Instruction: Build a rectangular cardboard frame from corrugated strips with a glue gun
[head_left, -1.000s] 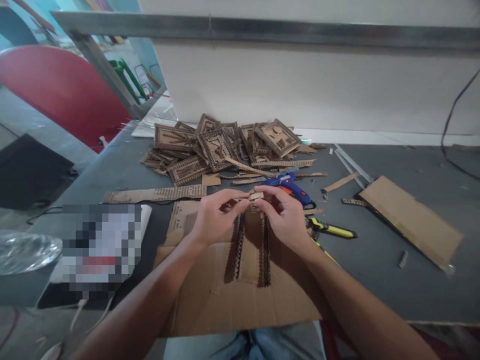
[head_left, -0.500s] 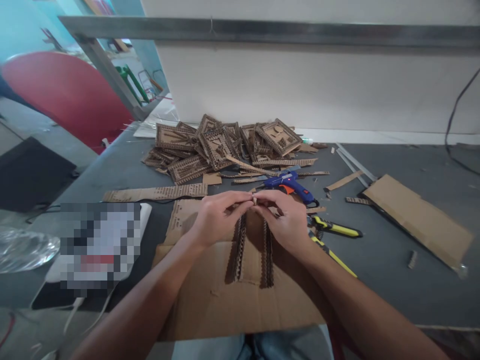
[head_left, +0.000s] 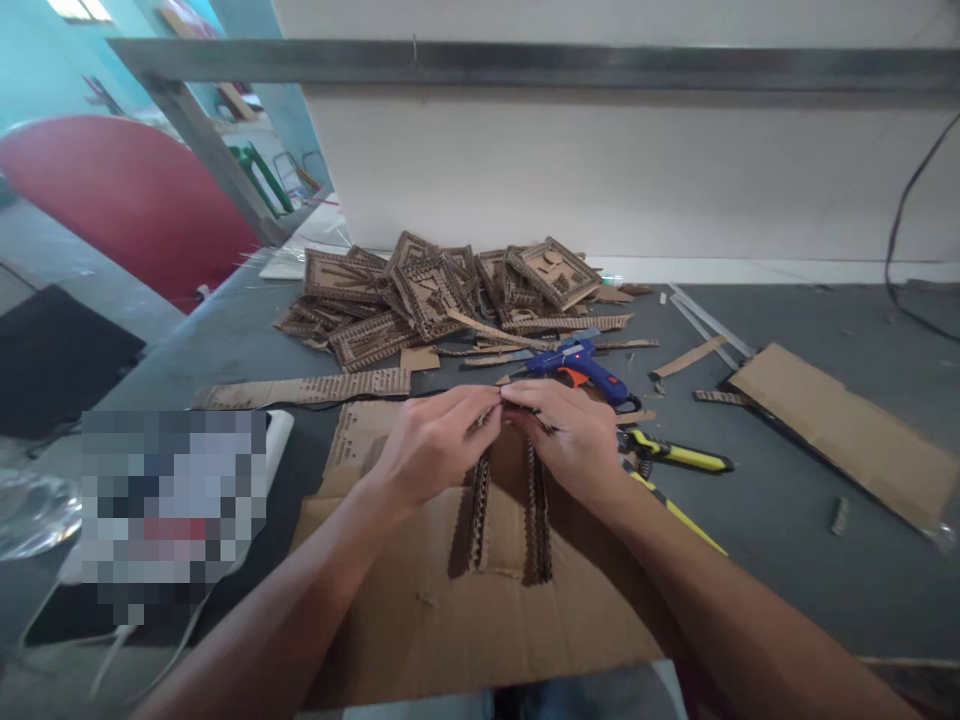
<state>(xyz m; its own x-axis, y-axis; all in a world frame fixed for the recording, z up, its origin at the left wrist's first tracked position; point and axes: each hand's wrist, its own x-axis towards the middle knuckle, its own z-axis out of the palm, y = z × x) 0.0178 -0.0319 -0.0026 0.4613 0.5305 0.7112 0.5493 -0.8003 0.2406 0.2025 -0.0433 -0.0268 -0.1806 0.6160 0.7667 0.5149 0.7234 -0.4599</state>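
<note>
In front of me lies a small cardboard panel (head_left: 506,535), with a corrugated cardboard strip (head_left: 479,510) standing along its left side and another (head_left: 538,515) along its right. At the panel's far end my left hand (head_left: 439,435) is closed in a pinch, its fingertips meeting those of my right hand (head_left: 574,435). Both hands grip a short cardboard strip (head_left: 519,409) running across that end. Most of this strip is hidden under the fingers. A large cardboard sheet (head_left: 420,640) lies beneath the panel.
Behind my hands are a blue glue gun (head_left: 585,368) and a heap of framed cardboard pieces (head_left: 431,290). A yellow-black cutter (head_left: 679,452) is to the right, short of a cardboard piece (head_left: 840,440). At left, a white device (head_left: 277,440) is partly blurred, beside a clear bottle (head_left: 37,515).
My fingers have lowered onto the panel's far end, where the short strip was pinched just above it. My view has shifted slightly.
</note>
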